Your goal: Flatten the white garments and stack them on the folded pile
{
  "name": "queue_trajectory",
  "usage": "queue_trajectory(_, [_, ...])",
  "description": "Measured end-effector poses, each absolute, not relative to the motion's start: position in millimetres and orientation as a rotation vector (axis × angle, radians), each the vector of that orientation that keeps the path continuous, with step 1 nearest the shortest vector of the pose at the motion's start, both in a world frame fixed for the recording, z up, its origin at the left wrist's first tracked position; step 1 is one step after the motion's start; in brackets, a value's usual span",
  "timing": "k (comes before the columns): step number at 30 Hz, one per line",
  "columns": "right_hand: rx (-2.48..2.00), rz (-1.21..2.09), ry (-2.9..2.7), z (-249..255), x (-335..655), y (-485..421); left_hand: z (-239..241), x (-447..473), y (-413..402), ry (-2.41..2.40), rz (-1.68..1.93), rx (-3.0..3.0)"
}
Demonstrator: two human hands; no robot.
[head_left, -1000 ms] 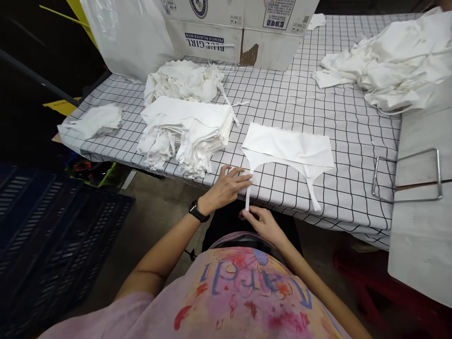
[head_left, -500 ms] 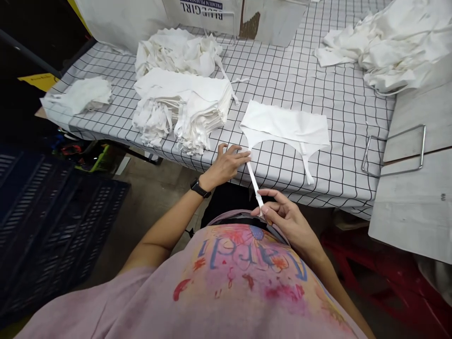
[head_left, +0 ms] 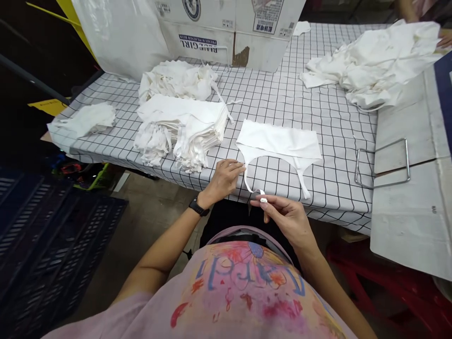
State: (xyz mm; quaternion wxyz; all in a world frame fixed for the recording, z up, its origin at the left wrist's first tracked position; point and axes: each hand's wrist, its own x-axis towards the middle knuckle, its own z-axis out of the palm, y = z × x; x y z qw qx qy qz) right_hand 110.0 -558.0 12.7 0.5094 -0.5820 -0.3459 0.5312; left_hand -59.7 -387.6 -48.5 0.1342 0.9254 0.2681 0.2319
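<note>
White garment (head_left: 275,139): flat on the checked worktop (head_left: 339,141), in front of the person and just right of the neat stack (head_left: 190,115); its wide band lies at the far side, its two straps toward the near edge.
Near-left strap (head_left: 248,185): now slack, sagging in a curve from the garment to the right hand; half a second ago it ran straight and taut. The pull seems to be off it, so the work now looks centred on the strap's end.
Strap end (head_left: 263,200): a small white tab, turned up at the right fingertips, raised near the worktop's edge.
Right hand (head_left: 287,216): thumb and forefinger closed in a pinch on the strap's end; held higher toward the worktop than in the earlier frame.
Left hand (head_left: 225,176): fingers stretched out, slightly bent and close together, resting at the worktop's edge; their tips are at the strap's upper part. Whether they press it down I cannot tell.
Far-right strap (head_left: 304,186): lying loose on the worktop, touched by neither hand.
Head view: tipped up since the last frame, showing more of the carton (head_left: 226,37).
Loose pile (head_left: 381,66): at the far right; a co-worker's hand (head_left: 445,40), absent from the last frame, shows beside it.
</note>
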Motion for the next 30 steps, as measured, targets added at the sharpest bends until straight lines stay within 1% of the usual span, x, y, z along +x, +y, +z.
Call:
queue_trajectory(4, [-1.444,1.176,-0.887,13,122,-535,-44,-41,-363,0.769,0.757,2.706])
queue_trajectory(7, [-1.472,1.014,-0.897,9,131,-515,-39,-19,-339,0.729,0.675,2.763])
queue_trajectory(9, [-1.486,0.963,-0.857,5,136,-502,-38,-3,-325,0.693,0.603,2.794])
queue_trajectory(14, [-1.447,1.068,-0.558,-6,147,-475,-38,29,-300,0.614,0.445,2.842])
queue_trajectory(19, [-1.403,1.091,-0.413,-14,155,-455,-37,42,-289,0.597,0.34,2.882])
queue_trajectory(25, [-1.48,1.005,-0.373,-22,160,-434,-45,46,-276,0.558,0.446,2.787])
queue_trajectory(30, [-1.497,1.015,-0.282,-24,158,-419,-55,47,-272,0.595,0.6,2.59])
